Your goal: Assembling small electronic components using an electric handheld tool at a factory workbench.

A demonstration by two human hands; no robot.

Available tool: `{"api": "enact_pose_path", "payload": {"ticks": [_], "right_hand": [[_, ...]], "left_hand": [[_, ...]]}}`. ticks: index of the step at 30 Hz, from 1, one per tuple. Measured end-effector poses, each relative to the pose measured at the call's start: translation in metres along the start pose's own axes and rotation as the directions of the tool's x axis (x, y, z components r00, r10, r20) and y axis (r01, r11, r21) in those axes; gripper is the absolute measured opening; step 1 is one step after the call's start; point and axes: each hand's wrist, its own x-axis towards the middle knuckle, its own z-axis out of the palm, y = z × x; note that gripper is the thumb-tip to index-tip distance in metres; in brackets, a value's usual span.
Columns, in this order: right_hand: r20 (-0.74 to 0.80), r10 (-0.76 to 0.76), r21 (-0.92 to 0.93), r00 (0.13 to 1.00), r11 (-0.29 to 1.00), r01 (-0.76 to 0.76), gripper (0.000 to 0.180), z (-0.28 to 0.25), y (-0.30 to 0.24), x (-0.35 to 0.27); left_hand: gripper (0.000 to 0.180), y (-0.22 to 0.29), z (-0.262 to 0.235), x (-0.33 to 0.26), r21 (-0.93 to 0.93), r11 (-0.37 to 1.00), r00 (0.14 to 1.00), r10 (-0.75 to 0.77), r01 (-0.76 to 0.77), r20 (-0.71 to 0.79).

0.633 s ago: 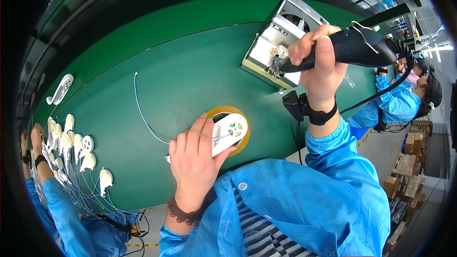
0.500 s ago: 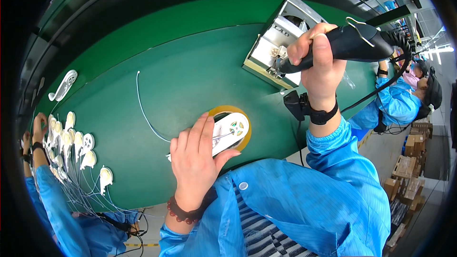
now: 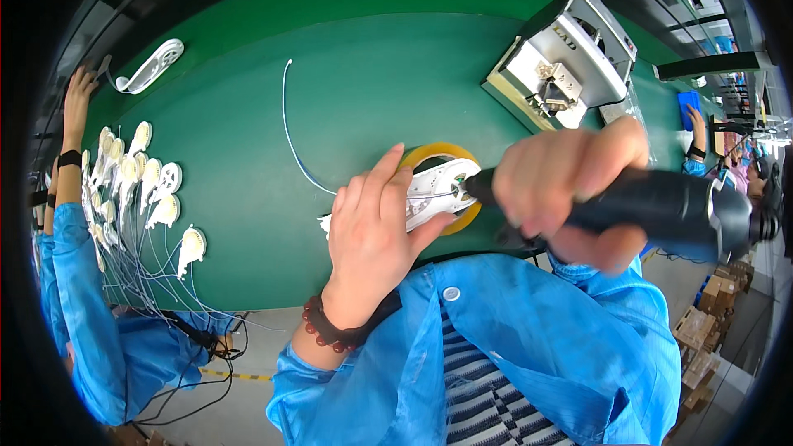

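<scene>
White moulded plastic housing (image 3: 434, 190) nests in yellow ring (image 3: 442, 153).

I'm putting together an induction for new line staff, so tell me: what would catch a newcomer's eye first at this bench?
First, the right hand gripping a black electric screwdriver, its tip down on a white plastic part seated in a yellow ring fixture mid-table. The left hand rests on that part. At far left, a co-worker's blue sleeve lies beside a cluster of white wired parts on the green table.

Bright even light; fisheye-bent edges, blurred right hand (image 3: 570, 190).
</scene>
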Motion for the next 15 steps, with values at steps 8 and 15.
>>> {"api": "enact_pose_path", "payload": {"ticks": [8, 15], "right_hand": [[0.048, 0.089, 0.060, 0.995, 0.994, -0.092, 0.050, 0.028, 0.018, -0.008], [0.071, 0.110, -0.017, 0.991, 0.994, -0.109, 0.046, 0.031, 0.022, -0.010]], "left_hand": [[0.067, -0.004, 0.001, -0.003, -0.030, 0.999, 1.000, -0.011, 0.012, 0.014], [0.064, -0.005, -0.003, -0.004, -0.009, 1.000, 1.000, -0.011, 0.011, 0.020]]}}
